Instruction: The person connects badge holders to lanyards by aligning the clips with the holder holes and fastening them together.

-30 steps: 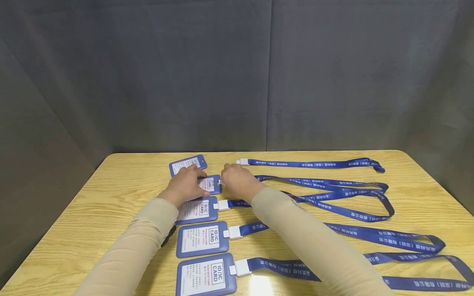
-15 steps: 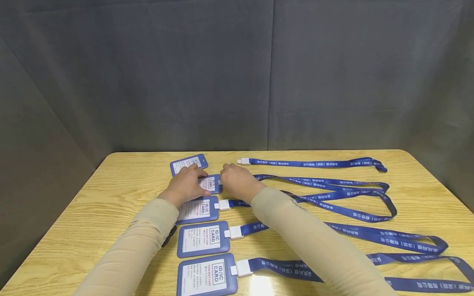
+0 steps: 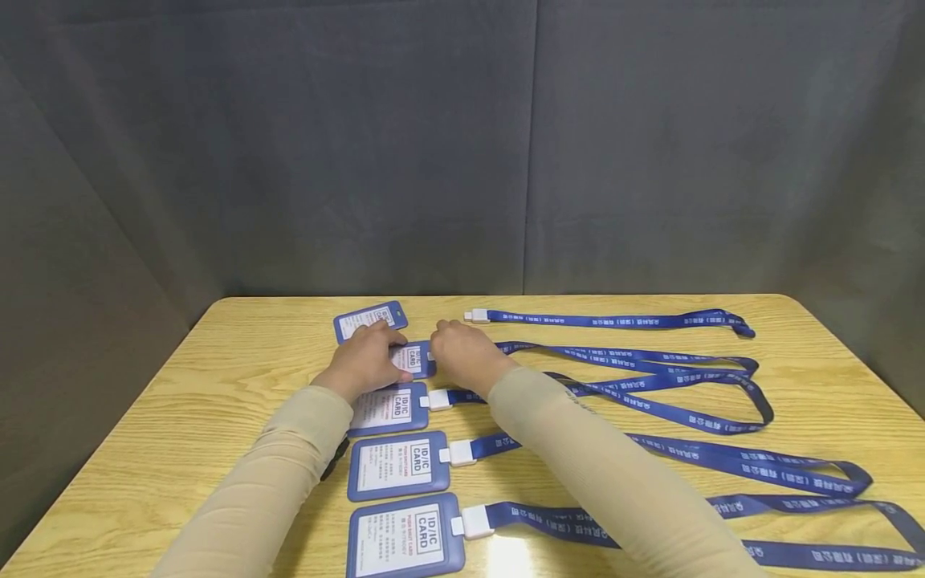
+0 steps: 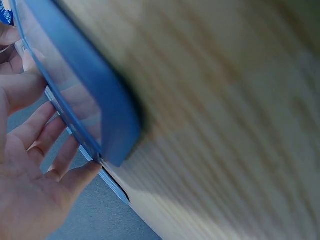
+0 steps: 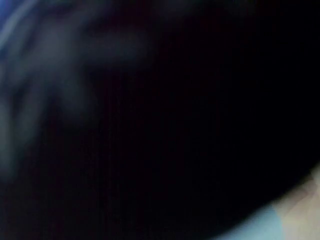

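Observation:
In the head view my left hand point(image 3: 364, 359) holds a blue ID badge holder point(image 3: 419, 360), the second from the back, with fingers on its far edge and the thumb on its near edge. At that holder's slotted end, my right hand point(image 3: 466, 353) pinches the end of a blue lanyard point(image 3: 629, 353). Its fingers hide the white clip there almost wholly. The left wrist view shows my left fingers point(image 4: 65, 155) along a holder's edge, with a blue holder frame point(image 4: 120, 120) close to the camera. The right wrist view is mostly dark and blurred.
Behind lies a loose badge holder point(image 3: 370, 318), apart from a lanyard with a white clip point(image 3: 475, 315). Toward the front, three holders, such as the nearest one point(image 3: 405, 536), are joined to lanyards stretching right. The wooden table point(image 3: 181, 417) meets a grey curtain point(image 3: 361, 160).

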The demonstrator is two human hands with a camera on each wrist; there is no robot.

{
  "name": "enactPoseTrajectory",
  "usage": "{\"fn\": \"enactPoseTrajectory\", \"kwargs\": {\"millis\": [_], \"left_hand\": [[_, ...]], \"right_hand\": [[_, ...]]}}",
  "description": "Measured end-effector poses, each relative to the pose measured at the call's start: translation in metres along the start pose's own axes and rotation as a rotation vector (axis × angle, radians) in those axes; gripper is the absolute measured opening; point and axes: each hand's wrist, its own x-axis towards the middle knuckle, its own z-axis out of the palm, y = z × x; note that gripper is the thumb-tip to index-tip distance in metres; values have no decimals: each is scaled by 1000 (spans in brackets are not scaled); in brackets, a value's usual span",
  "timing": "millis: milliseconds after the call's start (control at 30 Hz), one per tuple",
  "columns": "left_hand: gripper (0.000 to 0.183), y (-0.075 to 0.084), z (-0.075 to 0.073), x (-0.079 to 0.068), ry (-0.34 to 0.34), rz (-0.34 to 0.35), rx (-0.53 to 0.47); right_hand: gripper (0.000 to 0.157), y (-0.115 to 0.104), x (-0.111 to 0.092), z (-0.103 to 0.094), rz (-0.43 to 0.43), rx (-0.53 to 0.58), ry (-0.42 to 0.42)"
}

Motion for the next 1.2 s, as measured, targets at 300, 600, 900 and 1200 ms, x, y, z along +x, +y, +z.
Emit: {"fn": "enactPoseTrajectory", "kwargs": {"millis": [300, 600, 900, 1200], "left_hand": [[58, -2, 0, 0, 1, 10, 5], [61, -2, 4, -1, -46, 5, -23], [62, 0, -1, -1, -93, 4, -26], [39, -8, -11, 8, -29, -17, -73]], "right_hand": [[25, 2, -2, -2, 14, 26, 14], [33, 10, -5, 5, 5, 125, 7], [34, 17, -10, 7, -22, 224, 10], [29, 39, -19, 0, -49, 269, 110]]}}
